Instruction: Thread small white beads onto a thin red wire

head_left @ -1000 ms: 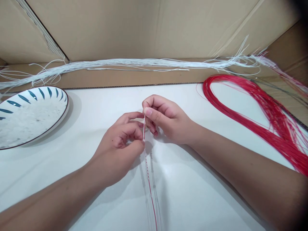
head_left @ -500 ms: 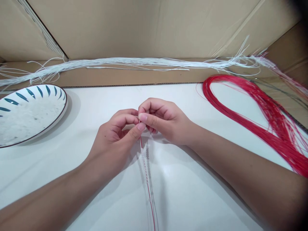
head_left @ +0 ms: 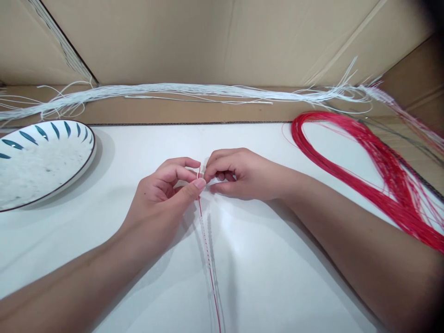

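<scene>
A thin red cord (head_left: 212,275) runs up from the near edge of the white tabletop to my left hand (head_left: 166,189). That hand pinches it between thumb and fingers, and a short end stands up beside the forefinger. Tiny whitish beads (head_left: 205,238) sit close together along a stretch of the cord below my thumb. Right beside the left thumb tip is my right hand (head_left: 239,173), palm side down with its fingers bent. Its fingertips meet near the cord's upper end; whatever is between them is too small or hidden to make out.
To the left, a white plate with green leaf marks (head_left: 45,134) carries many small clear-white bits. A looped bundle of red cords (head_left: 322,157) lies at the right. White cords (head_left: 194,90) stretch along the cardboard ledge (head_left: 173,113) at the back, before a cardboard wall (head_left: 166,41).
My right thumb has come away from the left fingertips and dropped lower, and the right hand has turned more palm down. A bit of red cord now shows above my left thumb.
</scene>
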Demonstrator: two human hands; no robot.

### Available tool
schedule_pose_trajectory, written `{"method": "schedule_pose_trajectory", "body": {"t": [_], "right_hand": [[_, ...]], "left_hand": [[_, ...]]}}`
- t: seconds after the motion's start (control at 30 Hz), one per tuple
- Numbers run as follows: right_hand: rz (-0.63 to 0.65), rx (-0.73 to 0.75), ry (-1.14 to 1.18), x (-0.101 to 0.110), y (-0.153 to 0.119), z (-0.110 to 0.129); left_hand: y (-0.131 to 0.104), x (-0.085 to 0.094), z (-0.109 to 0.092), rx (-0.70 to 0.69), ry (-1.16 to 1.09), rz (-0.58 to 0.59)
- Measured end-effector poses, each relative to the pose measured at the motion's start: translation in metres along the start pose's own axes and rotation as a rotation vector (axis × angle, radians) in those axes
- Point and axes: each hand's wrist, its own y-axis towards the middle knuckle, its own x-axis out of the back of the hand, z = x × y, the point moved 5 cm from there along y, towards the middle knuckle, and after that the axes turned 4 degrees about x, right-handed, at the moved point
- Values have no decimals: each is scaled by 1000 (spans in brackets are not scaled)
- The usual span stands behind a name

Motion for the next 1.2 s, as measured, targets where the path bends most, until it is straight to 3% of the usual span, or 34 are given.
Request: {"method": "schedule_pose_trajectory", "body": {"t": [0.17,0.27,0.43,0.57,0.7,1.2], "right_hand": [[-29,95,-52,-3,-1,2],[-77,55,-4,-2,-1,2],[-196,-182,427,-2,-1,-3],[-283,-177,775,-5,2,-3],[-299,-159,962,-9,2,-6],[-275,-132,1141,-16,2,-5]], "left_hand": [[0,0,0,-8,13,-8],[0,0,0,-7,5,-13],[-2,-1,-3,-7,1,-38],[-3,-5,-6,13,-47,-33],[-5,-8,-9,33,-76,4],[-7,-12,-9,74,-124,119]]}}
